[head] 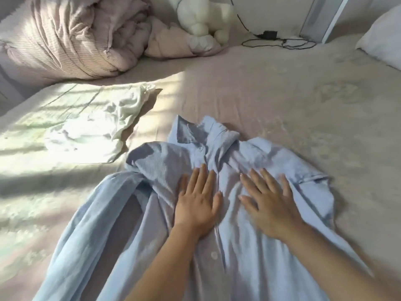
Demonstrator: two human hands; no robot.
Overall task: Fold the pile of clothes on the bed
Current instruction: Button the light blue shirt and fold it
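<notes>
Shirt x1 (blue), left hand, right hand pressing flat

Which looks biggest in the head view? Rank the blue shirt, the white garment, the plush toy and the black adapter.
1. blue shirt, though it lies nearest the camera
2. white garment
3. plush toy, farther away and cut off by the frame
4. black adapter

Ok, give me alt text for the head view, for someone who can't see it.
Both hands, left hand and right hand, press flat on a light blue button-up shirt spread collar-away on the bed. A crumpled white garment lies to its left; a bunched duvet and white plush toy sit beyond.
</notes>
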